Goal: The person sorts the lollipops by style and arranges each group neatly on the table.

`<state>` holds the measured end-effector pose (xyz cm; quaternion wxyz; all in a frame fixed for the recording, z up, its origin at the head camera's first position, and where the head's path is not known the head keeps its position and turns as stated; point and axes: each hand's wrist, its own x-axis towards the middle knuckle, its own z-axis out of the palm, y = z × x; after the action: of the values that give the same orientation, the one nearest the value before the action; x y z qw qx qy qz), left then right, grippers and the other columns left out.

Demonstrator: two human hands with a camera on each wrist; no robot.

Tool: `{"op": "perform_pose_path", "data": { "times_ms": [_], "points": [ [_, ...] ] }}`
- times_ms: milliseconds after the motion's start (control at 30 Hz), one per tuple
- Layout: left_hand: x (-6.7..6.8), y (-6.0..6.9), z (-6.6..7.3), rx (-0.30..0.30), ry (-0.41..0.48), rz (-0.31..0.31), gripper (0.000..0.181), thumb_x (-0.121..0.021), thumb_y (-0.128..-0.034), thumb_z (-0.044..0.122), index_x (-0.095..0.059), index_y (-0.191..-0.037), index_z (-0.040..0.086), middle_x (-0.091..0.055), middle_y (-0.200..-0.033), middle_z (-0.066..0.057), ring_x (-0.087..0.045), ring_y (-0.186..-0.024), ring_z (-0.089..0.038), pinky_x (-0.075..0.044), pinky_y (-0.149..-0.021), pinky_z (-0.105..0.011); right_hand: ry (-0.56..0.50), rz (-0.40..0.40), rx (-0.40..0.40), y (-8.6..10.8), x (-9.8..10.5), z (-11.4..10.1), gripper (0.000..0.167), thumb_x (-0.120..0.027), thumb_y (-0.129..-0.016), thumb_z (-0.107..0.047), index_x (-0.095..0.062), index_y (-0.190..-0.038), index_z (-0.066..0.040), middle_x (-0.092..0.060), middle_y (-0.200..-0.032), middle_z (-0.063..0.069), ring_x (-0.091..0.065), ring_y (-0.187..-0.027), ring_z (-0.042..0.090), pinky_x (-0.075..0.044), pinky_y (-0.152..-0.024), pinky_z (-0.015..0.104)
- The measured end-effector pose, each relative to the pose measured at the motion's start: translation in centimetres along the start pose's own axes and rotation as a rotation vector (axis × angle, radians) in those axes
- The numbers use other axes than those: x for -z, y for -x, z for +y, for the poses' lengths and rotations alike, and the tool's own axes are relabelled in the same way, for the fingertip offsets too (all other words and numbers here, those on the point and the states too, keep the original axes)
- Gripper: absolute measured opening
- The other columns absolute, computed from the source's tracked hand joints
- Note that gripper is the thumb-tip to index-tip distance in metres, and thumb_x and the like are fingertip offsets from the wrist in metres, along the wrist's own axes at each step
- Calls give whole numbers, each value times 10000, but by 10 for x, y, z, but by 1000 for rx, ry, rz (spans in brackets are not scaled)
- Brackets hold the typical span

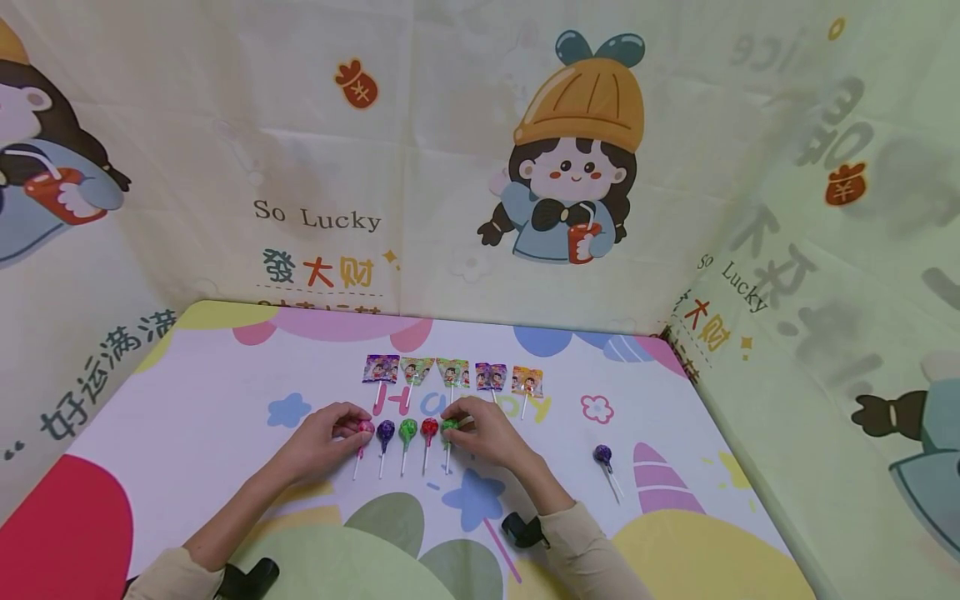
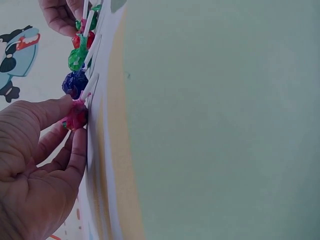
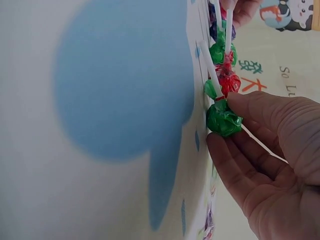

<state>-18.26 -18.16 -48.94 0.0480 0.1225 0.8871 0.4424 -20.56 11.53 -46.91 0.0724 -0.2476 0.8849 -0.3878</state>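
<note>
A row of ball lollipops in shiny wrappers lies on the table, sticks toward me. At its left end my left hand [image 1: 318,443] pinches a pink lollipop [image 2: 76,117] by its head, between thumb and fingers. My right hand [image 1: 491,432] holds the green lollipop [image 3: 223,120] at the right end the same way. Between the hands lie a dark purple lollipop [image 1: 386,431], another green lollipop [image 1: 407,429] and a red lollipop [image 1: 429,427], side by side. In the right wrist view the red one sits right beside the held green one.
Behind this row lies another of flat-wrapped lollipops, among them a purple packet [image 1: 381,368] and an orange packet [image 1: 527,382]. A single purple lollipop [image 1: 602,455] lies apart on the right. Printed curtains [image 1: 442,167] enclose the patterned table [image 1: 202,375] at the back and sides.
</note>
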Motion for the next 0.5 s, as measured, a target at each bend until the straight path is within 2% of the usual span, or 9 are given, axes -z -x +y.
{"op": "perform_pose_path", "data": {
  "times_ms": [500],
  "points": [
    [4,1,5,15,8,-6,252,-726,-956,173,-668,-1153,27,-663,-1037,-34,-612,-917,-160,-546,-810,-263,12,22,21,3,4,-2,226,-745,-937,-111,-699,-1146,-42,-702,-1109,49,-685,-1063,207,-574,-912,297]
  ]
}}
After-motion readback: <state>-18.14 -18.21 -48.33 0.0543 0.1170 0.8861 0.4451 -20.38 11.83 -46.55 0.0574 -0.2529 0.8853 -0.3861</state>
